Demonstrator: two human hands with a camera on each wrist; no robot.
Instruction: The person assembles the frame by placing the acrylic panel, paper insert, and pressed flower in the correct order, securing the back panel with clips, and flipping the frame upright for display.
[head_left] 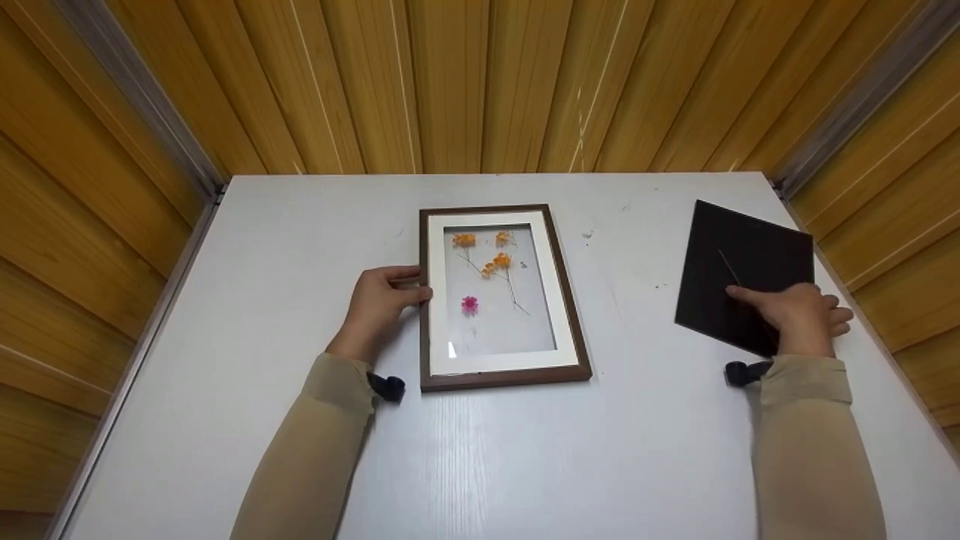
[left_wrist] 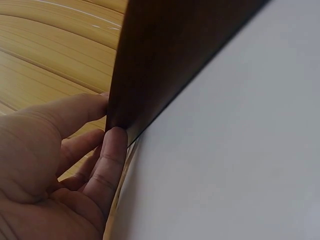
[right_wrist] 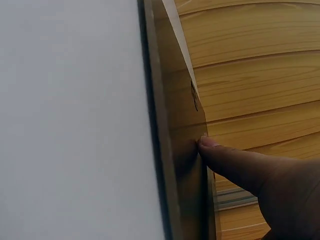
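Note:
A picture frame [head_left: 581,352] with a brown wooden border and white mat lies face up mid-table. Orange pressed flowers [head_left: 501,260] and one pink flower [head_left: 469,304] show behind its clear pane. My left hand [head_left: 379,304] pinches the frame's left edge, thumb and fingers at the side; the left wrist view shows the fingertips against the dark border. To the right lies a thin, shiny black board [head_left: 705,285], turned at an angle, with a fine line across it. My right hand [head_left: 806,315] rests on its lower right part, thumb on the surface, other fingers spread past the edge.
The white table [head_left: 315,225] carries a few small dark specks between the frame and the board. Wood-patterned panels [head_left: 450,90] and metal posts [head_left: 150,82] enclose the table at the back and sides. A dark wrist camera [head_left: 388,387] sits at each cuff.

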